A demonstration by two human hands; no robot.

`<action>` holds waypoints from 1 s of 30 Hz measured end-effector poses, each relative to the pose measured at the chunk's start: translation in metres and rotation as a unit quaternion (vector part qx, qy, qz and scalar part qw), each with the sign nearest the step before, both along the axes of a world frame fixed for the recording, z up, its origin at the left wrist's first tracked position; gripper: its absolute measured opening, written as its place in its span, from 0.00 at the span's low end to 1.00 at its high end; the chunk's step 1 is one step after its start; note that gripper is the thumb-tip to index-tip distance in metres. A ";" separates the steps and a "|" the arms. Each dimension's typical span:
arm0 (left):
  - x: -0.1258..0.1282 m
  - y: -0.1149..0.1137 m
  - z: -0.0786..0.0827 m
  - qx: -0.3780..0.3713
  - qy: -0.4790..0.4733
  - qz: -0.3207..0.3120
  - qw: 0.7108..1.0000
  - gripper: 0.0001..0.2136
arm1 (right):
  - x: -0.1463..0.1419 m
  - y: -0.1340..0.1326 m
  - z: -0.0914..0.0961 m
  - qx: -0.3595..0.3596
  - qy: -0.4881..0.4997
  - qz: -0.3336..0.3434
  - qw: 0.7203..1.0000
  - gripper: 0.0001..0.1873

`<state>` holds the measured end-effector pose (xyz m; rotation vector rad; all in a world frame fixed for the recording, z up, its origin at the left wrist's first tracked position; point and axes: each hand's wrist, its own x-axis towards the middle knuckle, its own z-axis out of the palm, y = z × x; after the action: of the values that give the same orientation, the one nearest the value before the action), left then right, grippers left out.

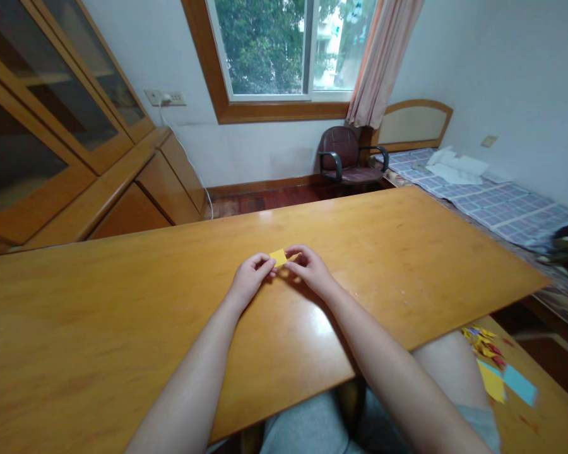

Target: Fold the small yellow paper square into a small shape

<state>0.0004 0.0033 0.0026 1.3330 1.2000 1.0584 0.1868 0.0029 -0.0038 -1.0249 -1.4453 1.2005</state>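
Observation:
A small yellow piece of paper (278, 257) is held up just above the wooden table (137, 302), near its middle. My left hand (253, 275) pinches the paper's left edge, thumb in front. On the other side, my right hand (311, 268) has its thumb and index finger at the right edge, with the fingers curled. Both hands are closed on the same paper. The fingers behind it are partly hidden.
On a lower wooden surface at the right lie a yellow sheet (491, 381), a light blue sheet (520, 384) and a pile of yellow and red paper pieces (483, 343). Beyond the table stand a dark red armchair (343, 154), a bed (497, 202) and a glass-door cabinet (89, 165).

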 end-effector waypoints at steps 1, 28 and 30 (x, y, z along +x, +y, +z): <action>0.000 0.000 0.000 0.001 0.002 -0.001 1.000 0.15 | 0.000 -0.001 0.000 0.004 -0.005 0.003 1.000 0.15; 0.000 -0.001 0.000 0.005 0.006 -0.024 1.000 0.14 | 0.001 0.000 0.005 0.017 -0.026 0.015 0.999 0.12; 0.001 -0.001 0.000 0.000 0.007 -0.023 1.000 0.15 | 0.001 -0.001 0.005 0.005 -0.018 0.015 1.000 0.12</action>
<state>0.0009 0.0020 0.0029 1.3629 1.1750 1.0182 0.1878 0.0018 0.0010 -1.0270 -1.4983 1.1992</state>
